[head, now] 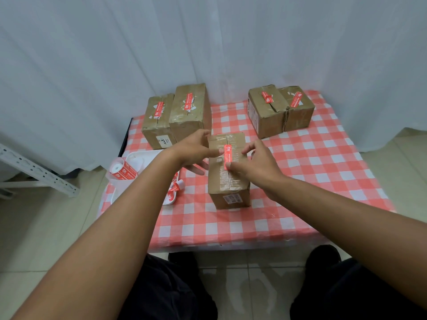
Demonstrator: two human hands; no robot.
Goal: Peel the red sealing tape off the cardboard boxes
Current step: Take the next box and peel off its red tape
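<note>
Red tape (228, 155) lengthwise on centre box (228, 172), long axis pointing away, hands (194, 151) flanking

Both forearms (129, 229) bare, no sleeves, watch or rings in view. Dark trousers (171, 294) on both legs; dark shoes (322, 254).

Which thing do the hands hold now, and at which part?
Nothing is lifted. The right hand presses a fingertip on the red tape's near end; the left hand steadies the box.
</note>
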